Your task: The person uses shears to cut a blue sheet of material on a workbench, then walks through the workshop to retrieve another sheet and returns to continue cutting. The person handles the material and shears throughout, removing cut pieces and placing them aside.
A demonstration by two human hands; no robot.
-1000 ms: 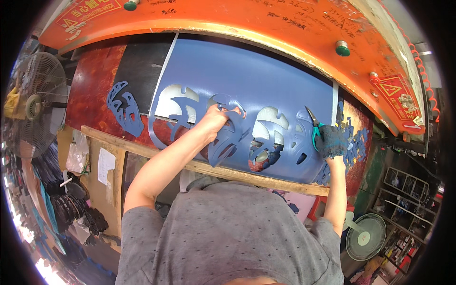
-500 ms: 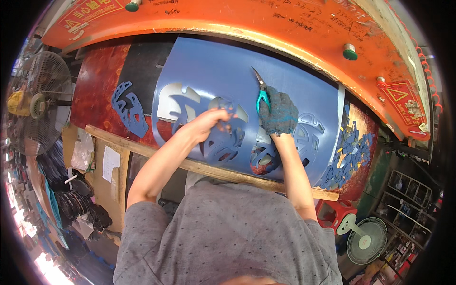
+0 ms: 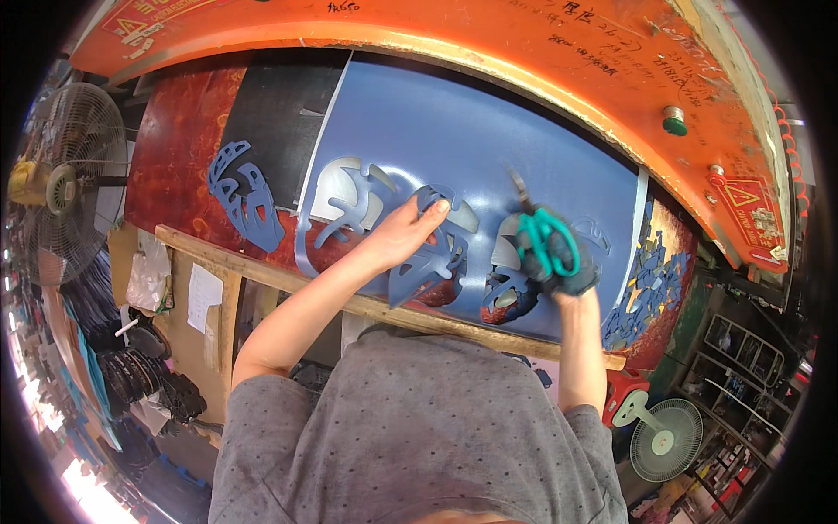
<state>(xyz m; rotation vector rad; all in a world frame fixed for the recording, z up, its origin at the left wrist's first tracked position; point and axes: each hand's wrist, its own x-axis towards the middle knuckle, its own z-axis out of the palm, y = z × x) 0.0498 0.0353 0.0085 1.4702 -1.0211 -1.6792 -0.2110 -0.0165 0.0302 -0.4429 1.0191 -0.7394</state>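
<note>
My bare left hand (image 3: 403, 234) is closed, thumb on top, on a curved blue cut-out piece (image 3: 422, 272) with openings in it. That piece tilts up over a large blue sheet (image 3: 436, 122) with several cut shapes and holes. To its right, my right hand (image 3: 576, 278) in a dark grey glove holds teal-handled scissors (image 3: 553, 243). Their blades point up and away, blurred by motion, above the sheet. A similar loose blue cut-out (image 3: 248, 201) lies at the left on the dark and red surface.
An orange machine beam (image 3: 489, 44) with a green button (image 3: 674, 120) spans the far side. Small blue scraps (image 3: 642, 293) heap at the right. A wooden rail (image 3: 419, 325) runs along the near edge. Fans stand at the far left (image 3: 65, 188) and lower right (image 3: 668, 439).
My left hand has moved slightly right and now grips the blue cut-out, lifting part of it. My right hand has moved right with the scissors, turning their handles into view.
</note>
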